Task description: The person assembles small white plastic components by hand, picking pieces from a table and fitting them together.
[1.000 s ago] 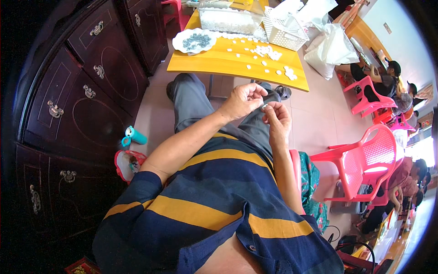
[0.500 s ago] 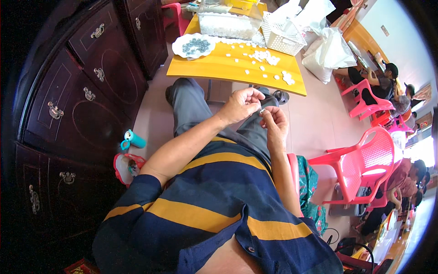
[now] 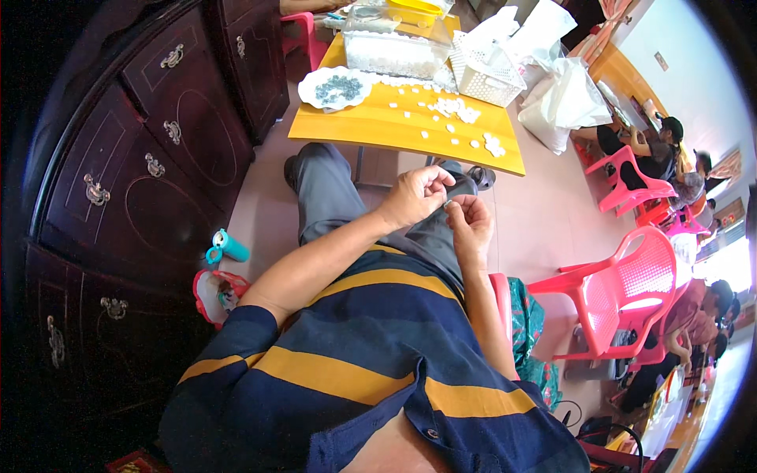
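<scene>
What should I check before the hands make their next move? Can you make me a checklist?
1. Right hand pinching the tiny piece: ok, it shows at the fingers' ends.
2. Left hand holding something: cannot tell, too small to see.
3. White pieces on the table: ok, lying loose and spread out.
4. Dark bits on the plate: ok, inside its rim.
5. Bottle closed: not ok, its lid hangs open.
</scene>
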`<state>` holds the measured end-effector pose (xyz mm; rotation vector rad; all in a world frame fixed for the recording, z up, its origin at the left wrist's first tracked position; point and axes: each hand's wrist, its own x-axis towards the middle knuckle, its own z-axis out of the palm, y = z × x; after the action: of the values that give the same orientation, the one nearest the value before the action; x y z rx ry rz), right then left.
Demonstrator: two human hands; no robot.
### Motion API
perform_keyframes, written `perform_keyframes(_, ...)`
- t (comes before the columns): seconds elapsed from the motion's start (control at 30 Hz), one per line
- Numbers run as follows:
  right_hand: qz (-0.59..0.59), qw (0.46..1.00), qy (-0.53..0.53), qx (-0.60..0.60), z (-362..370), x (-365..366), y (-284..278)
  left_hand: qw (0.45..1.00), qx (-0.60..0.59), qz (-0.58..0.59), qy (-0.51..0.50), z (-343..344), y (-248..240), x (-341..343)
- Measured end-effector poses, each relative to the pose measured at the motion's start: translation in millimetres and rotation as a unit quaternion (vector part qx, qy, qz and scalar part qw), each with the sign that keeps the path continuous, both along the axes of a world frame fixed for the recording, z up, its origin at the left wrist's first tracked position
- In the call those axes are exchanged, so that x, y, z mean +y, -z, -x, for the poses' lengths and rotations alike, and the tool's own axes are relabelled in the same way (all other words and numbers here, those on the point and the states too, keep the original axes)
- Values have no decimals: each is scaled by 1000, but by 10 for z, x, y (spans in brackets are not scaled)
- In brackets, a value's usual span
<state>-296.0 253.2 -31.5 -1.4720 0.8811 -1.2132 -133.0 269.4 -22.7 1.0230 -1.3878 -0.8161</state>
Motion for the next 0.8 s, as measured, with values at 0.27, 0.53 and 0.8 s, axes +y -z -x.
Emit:
perform_keyframes(0.27,83,992,58,71,-2,22,53,999,-31,3,-37,73,31,12)
perform_keyframes(0.53,180,969,82,150,-41,102,-4,999,-13,-25,-22,-19,190,-102)
perform_keyframes(0.8,-29,1000,2,5,-20,26,182,999,7,-52,-1,3,156,-58)
